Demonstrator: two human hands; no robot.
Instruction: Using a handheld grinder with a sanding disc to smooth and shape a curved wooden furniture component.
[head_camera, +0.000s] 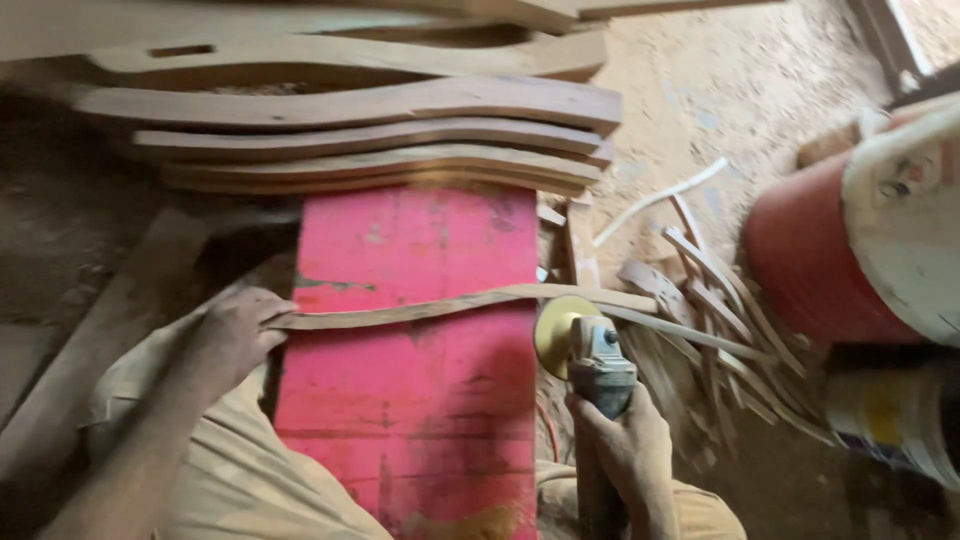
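Observation:
My left hand (232, 335) grips the left end of a thin curved wooden strip (430, 307) that lies across a worn pink board (420, 380). My right hand (620, 440) holds a grey angle grinder (597, 365) by its body. The grinder's yellowish sanding disc (556, 333) sits just under the strip's right part, at the pink board's right edge. Whether the disc touches the wood I cannot tell.
A stack of curved wooden pieces (370, 135) lies beyond the pink board. A heap of thin wood offcuts (715, 300) lies to the right. A red and white drum (860, 245) stands at the far right on a sawdust-covered floor (720, 80). A plank (90, 350) lies at left.

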